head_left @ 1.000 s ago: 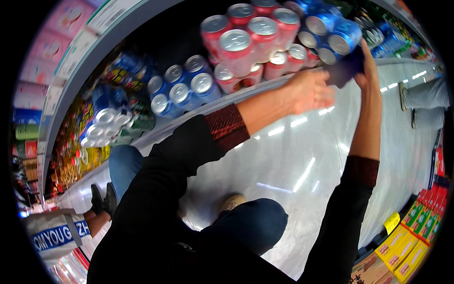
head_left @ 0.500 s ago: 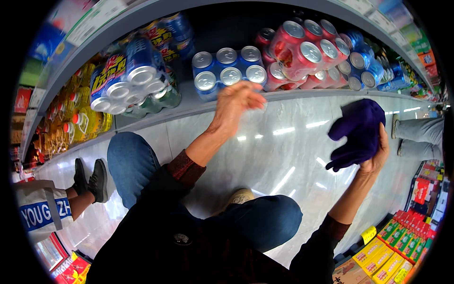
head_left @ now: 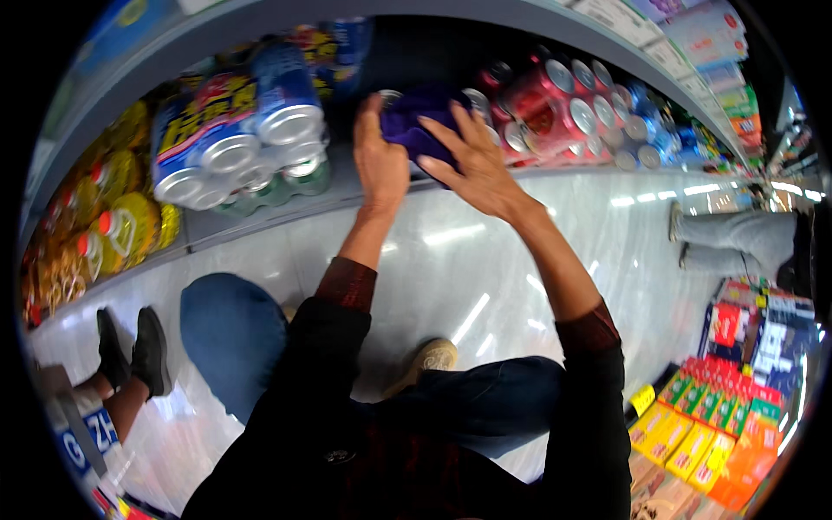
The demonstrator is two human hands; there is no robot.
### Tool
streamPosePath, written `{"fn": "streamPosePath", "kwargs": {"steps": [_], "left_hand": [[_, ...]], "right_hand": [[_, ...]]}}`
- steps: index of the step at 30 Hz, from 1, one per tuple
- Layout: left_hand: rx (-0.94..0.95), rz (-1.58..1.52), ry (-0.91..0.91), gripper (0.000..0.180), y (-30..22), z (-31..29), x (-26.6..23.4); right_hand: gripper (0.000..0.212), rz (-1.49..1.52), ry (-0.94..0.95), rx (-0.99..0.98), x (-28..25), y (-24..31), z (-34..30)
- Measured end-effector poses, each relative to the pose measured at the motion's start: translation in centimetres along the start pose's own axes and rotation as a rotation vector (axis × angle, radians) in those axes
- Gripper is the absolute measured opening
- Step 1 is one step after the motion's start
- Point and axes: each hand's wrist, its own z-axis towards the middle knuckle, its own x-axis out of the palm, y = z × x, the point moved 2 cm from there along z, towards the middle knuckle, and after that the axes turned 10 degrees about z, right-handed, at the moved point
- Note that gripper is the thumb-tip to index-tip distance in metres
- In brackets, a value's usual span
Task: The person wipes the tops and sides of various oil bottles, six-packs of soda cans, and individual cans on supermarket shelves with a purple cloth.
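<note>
On the lower shelf, a dark purple cloth (head_left: 414,128) lies over a shrink-wrapped pack of blue cans (head_left: 477,104), hiding most of it. Only some silver can tops show around its edges. My left hand (head_left: 381,165) rests along the pack's left side, its fingers stretched out beside the cloth. From the right, my right hand (head_left: 479,166) reaches in with fingers spread over the cloth and pack. Slight blur hides how firmly either hand presses.
Blue can packs (head_left: 230,143) are stacked left of my hands, with yellow oil bottles (head_left: 126,230) beyond. Red can packs (head_left: 555,104) stand to the right. The shelf above (head_left: 208,43) overhangs. People stand at both sides; stacked boxes (head_left: 693,442) lie lower right.
My right hand has carried the purple cloth from the right over the floor onto the can pack. My left hand has shifted to the pack's left side.
</note>
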Motion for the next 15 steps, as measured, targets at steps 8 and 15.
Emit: {"fn": "streamPosePath", "kwargs": {"steps": [8,15], "left_hand": [[0.137,-0.019,-0.047,0.037,2.5,0.4,-0.5],[-0.052,-0.211,0.028,0.04,1.8,-0.3,0.5]], "right_hand": [[0.044,-0.33,-0.276,-0.077,5.5,0.1,3.8],[0.044,-0.411,-0.379,0.159,3.3,-3.9,4.1]]}}
